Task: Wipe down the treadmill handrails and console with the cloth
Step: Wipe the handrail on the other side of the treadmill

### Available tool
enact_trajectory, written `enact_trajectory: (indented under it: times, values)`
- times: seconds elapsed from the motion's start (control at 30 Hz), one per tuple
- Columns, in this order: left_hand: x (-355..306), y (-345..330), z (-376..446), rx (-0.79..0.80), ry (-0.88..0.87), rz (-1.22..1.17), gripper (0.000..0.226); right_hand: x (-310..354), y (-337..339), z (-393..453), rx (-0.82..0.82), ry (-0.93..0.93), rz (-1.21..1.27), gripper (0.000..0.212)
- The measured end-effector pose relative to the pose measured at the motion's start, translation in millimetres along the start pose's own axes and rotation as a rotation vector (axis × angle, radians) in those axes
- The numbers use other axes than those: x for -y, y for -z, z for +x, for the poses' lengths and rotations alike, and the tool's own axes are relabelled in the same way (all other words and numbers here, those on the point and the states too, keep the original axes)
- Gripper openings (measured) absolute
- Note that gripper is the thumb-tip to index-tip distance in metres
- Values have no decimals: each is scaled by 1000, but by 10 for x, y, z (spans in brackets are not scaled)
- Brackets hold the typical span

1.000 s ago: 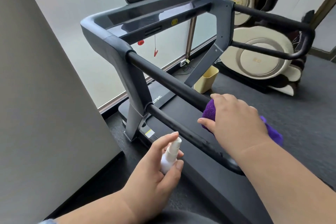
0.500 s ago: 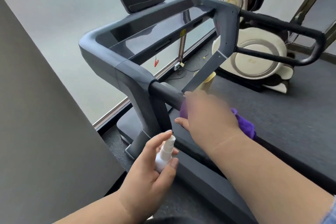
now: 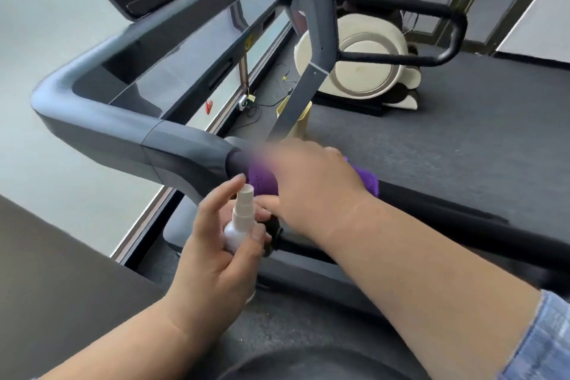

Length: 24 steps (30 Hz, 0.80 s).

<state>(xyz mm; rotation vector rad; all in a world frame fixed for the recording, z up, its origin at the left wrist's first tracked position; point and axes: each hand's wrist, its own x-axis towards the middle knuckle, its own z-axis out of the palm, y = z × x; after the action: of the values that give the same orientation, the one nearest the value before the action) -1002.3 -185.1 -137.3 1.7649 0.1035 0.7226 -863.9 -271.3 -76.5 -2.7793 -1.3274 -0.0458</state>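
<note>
Gripping the purple cloth (image 3: 263,183) around the near handrail (image 3: 431,213), the right hand (image 3: 311,182) sits right where the black bar meets the grey console frame (image 3: 129,129), its fingers curled over cloth and bar, though blurred. The left hand (image 3: 222,244) holds a small white spray bottle (image 3: 239,222) just beside it, fingers clenched round the body. From the head view, I'd say she should keep the cloth wrapped fully round the bar, twist at the joint where grime collects, and keep the nozzle clear of the console (image 3: 191,49)
</note>
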Motion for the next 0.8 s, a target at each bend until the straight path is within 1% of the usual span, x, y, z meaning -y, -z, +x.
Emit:
enact_trajectory:
  times: [0.07, 0.13, 0.2, 0.27, 0.33, 0.4, 0.43, 0.5, 0.6, 0.67, 0.73, 0.8]
  values:
    - [-43, 57, 131, 13, 0, 5, 49, -153, 29, -187, 24, -67, -22, 73]
    - [-103, 121, 237, 18, 39, 21, 50, -301, 13, -396, 40, -114, -78, 81]
    - [-160, 186, 304, 11, 85, 43, 49, -431, -34, -565, 1, -112, -121, 85]
    - [-209, 255, 337, 13, 123, 88, 45, -529, -99, -670, -121, -64, -63, 80]
    - [-248, 333, 361, 31, 144, 159, 49, -571, -143, -729, -302, -11, 73, 68]
    - [-302, 415, 412, 69, 132, 311, 56, -525, -119, -782, -486, 19, 216, 54]
    - [-334, 453, 454, 86, 126, 409, 56, -468, -93, -814, -566, 32, 283, 51]
    - [-388, 518, 534, 109, 138, 555, 54, -324, -68, -895, -651, 91, 408, 50]
    - [-454, 512, 617, 165, 99, 747, 53, -135, -154, -1062, -622, 206, 579, 49]
    - [-466, 444, 652, 210, 70, 861, 54, -57, -250, -1160, -577, 256, 583, 56]
    - [-451, 375, 679, 243, 72, 927, 54, -28, -339, -1223, -541, 266, 586, 60]
    - [-440, 331, 684, 270, 97, 945, 53, -16, -363, -1249, -509, 259, 642, 57]
